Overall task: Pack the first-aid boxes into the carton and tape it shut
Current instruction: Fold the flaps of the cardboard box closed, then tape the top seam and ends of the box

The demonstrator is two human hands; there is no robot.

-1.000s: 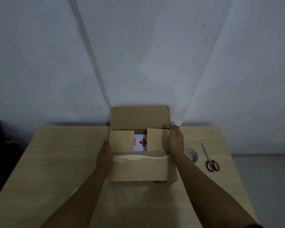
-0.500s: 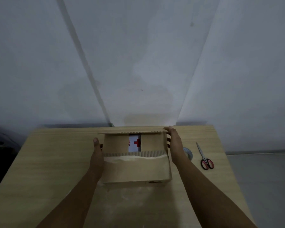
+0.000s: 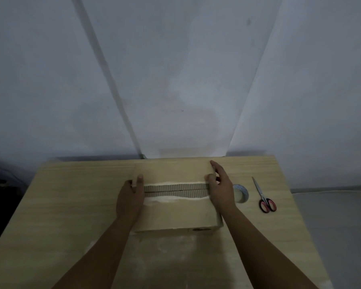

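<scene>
The brown carton [image 3: 175, 213] stands in the middle of the wooden table [image 3: 61, 205] with its top flaps folded down. The two long flaps meet along a seam with torn, ribbed edges. My left hand [image 3: 131, 197] presses flat on the carton's left end, thumb on top. My right hand [image 3: 219, 184] presses on the right end, fingers reaching to the far corner. The first-aid boxes are hidden inside. A roll of tape [image 3: 241, 193] lies just right of the carton, partly behind my right hand.
Red-handled scissors [image 3: 264, 197] lie on the table right of the tape roll. A pale wall rises right behind the table's far edge. The table's right edge drops off to a grey floor.
The far flap has come down over the opening and now meets the near flap. The first-aid box with the red cross is no longer visible. Both hands moved onto the flaps.
</scene>
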